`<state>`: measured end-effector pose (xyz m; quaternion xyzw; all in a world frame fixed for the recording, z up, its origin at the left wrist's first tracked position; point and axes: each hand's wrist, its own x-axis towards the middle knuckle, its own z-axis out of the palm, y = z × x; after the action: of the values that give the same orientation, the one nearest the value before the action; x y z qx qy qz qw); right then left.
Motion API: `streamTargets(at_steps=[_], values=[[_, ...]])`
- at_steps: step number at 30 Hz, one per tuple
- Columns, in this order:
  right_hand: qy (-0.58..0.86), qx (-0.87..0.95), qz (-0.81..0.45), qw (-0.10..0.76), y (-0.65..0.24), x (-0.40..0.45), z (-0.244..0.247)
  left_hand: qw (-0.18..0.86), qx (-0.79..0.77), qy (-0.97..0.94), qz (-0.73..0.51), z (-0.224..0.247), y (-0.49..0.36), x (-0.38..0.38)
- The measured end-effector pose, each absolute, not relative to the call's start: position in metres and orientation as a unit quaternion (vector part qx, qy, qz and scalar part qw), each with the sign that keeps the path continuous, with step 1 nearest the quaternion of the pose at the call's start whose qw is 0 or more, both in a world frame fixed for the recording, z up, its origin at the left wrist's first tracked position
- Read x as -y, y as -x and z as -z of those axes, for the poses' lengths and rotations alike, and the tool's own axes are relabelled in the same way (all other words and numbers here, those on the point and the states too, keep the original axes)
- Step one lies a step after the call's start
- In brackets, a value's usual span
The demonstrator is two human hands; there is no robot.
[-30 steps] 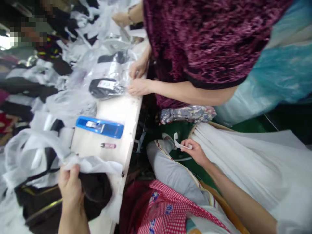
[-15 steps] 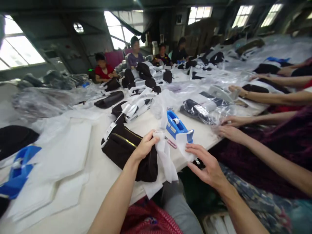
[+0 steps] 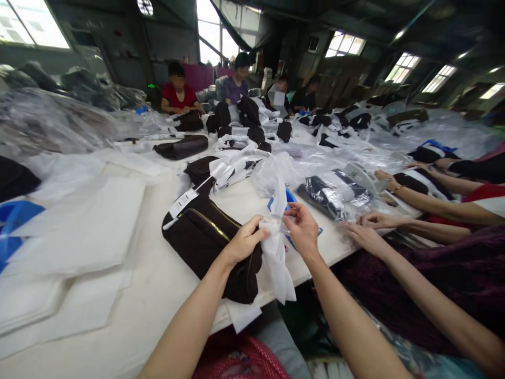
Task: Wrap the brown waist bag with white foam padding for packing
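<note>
A dark bag [image 3: 197, 237] with a gold zipper lies on the table in front of me, a white tag [image 3: 182, 204] at its upper left. At the bag's right end, my left hand [image 3: 246, 239] pinches a strip of white wrapping paper [image 3: 276, 252] between thumb and fingers. Close beside it, my right hand [image 3: 302, 227] has its fingers bent together at the upper part of the same paper. A blue tape dispenser [image 3: 290, 197] stands just behind, mostly hidden by the paper and my right hand.
Stacked white paper sheets [image 3: 94, 226] lie to the left. Clear-wrapped dark goods [image 3: 335, 192] rest at the right, touched by a co-worker's hands [image 3: 366, 231]. More dark bags [image 3: 181, 146] and loose plastic cover the table's far side, where several people sit.
My right hand has moved left and up from beside the tape dispenser to the paper near my left hand, and its fingers have closed. The view has turned slightly.
</note>
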<state>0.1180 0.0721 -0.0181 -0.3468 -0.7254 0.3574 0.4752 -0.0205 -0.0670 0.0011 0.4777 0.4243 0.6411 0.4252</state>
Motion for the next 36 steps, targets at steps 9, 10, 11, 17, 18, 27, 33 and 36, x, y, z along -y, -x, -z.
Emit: streamTargets(at_steps=[9, 10, 11, 17, 18, 27, 33, 36], values=[[0.26, 0.535, -0.544, 0.592, -0.089, -0.046, 0.001, 0.32, -0.494, -0.564, -0.58, 0.004, 0.016, 0.063], [0.267, 0.497, -0.559, 0.609, -0.088, -0.045, 0.003, 0.315, -0.497, -0.567, -0.577, 0.003, 0.015, 0.063], [0.282, 0.465, -0.556, 0.628, -0.088, -0.046, 0.004, 0.312, -0.498, -0.57, -0.575, 0.003, 0.015, 0.064], [0.339, 0.51, -0.445, 0.654, -0.085, -0.048, -0.003, 0.311, -0.487, -0.599, -0.555, -0.001, 0.011, 0.075], [0.325, 0.525, -0.467, 0.633, -0.085, -0.045, -0.006, 0.311, -0.487, -0.6, -0.554, 0.0, 0.011, 0.076], [0.232, 0.517, -0.73, 0.381, -0.111, -0.026, -0.012, 0.304, -0.481, -0.576, -0.587, 0.007, 0.011, 0.073], [0.19, 0.521, -0.747, 0.367, -0.122, -0.027, 0.0, 0.29, -0.496, -0.563, -0.594, 0.007, 0.011, 0.072], [0.212, 0.543, -0.722, 0.373, -0.131, -0.034, -0.001, 0.285, -0.506, -0.551, -0.599, 0.008, 0.012, 0.071]])
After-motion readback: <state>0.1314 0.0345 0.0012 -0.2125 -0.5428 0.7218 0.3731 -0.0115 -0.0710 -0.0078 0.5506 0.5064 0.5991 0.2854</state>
